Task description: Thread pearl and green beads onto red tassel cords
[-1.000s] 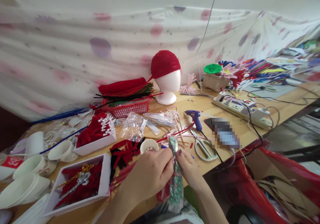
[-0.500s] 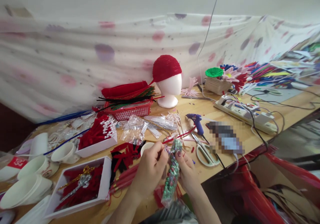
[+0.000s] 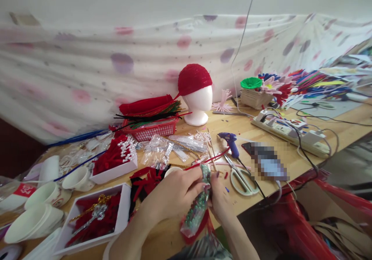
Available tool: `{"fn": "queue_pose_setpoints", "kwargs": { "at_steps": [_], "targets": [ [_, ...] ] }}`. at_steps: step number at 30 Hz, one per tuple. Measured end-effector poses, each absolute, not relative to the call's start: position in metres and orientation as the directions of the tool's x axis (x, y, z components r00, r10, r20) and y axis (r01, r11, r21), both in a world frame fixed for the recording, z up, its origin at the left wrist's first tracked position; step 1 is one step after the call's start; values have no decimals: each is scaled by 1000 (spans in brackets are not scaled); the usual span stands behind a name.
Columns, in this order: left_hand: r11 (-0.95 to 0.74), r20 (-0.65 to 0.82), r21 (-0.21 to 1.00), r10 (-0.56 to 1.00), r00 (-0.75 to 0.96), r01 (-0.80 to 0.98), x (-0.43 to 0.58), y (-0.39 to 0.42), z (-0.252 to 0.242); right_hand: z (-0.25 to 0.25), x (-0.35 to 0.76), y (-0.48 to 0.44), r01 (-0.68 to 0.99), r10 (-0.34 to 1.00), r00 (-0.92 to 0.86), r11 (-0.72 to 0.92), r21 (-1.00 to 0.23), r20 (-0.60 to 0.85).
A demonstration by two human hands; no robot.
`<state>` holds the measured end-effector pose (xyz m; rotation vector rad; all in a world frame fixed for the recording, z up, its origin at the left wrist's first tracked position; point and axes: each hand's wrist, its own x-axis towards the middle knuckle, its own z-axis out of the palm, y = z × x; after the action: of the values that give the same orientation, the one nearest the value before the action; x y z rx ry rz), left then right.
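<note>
Both my hands are on a long clear plastic packet of green beads [image 3: 195, 215], held upright and tilted over my lap at the table's front edge. My left hand [image 3: 177, 188] grips its upper part from the left, fingers curled over the front. From the right, my right hand [image 3: 218, 194] pinches the packet near its top; some of those fingers are hidden behind it. Something red lies beneath the packet's lower end. Just right of my hands are scissors [image 3: 243, 180] with pale handles and a blue glue gun [image 3: 231, 143].
A white foam head [image 3: 198, 105] wears a red cap [image 3: 194, 80]. Beside it stands a red basket [image 3: 154, 130] of fuzzy stems. White boxes [image 3: 125, 209], paper cups [image 3: 33, 223] and plastic bags crowd the left. A power strip [image 3: 290, 134], cables and a phone [image 3: 267, 163] lie right.
My left hand has moved from beside the packet to over its upper front, fingers now across it. The packet's lower end has shifted slightly left, and the camera view has moved a little.
</note>
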<state>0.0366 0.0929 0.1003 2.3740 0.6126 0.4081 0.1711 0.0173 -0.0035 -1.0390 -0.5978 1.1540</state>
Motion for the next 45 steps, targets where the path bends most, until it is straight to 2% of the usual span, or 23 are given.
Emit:
{"fn": "queue_pose_setpoints", "kwargs": {
  "at_steps": [4, 11, 16, 22, 28, 35, 41, 45],
  "targets": [
    [-721, 213, 643, 493, 844, 259, 41, 95, 96, -4, 167, 23, -479, 949, 303, 76, -874, -84],
    [-813, 486, 544, 505, 713, 205, 54, 88, 94, 5, 164, 25, -548, 955, 295, 172, -819, 3],
    [-784, 543, 574, 580, 607, 235, 65, 86, 85, 0, 165, 26, -558, 936, 351, 225, -799, 19],
    [-659, 483, 686, 729, 485, 308, 77, 87, 68, -8, 169, 32, -541, 923, 384, 236, -807, 13],
    [-509, 395, 804, 844, 364, 308, 65, 103, 82, -6, 169, 29, -539, 916, 399, 278, -795, 50],
    [-344, 205, 920, 831, 517, 189, 75, 116, 98, 6, 164, 31, -638, 966, 248, 110, -762, -69],
    [-243, 111, 962, 766, 633, 125, 85, 131, 117, 1, 179, 32, -615, 950, 291, 98, -782, -110],
    [-173, 58, 980, 713, 699, 95, 85, 142, 137, -2, 185, 32, -645, 962, 257, 101, -758, -91]
  ]
}}
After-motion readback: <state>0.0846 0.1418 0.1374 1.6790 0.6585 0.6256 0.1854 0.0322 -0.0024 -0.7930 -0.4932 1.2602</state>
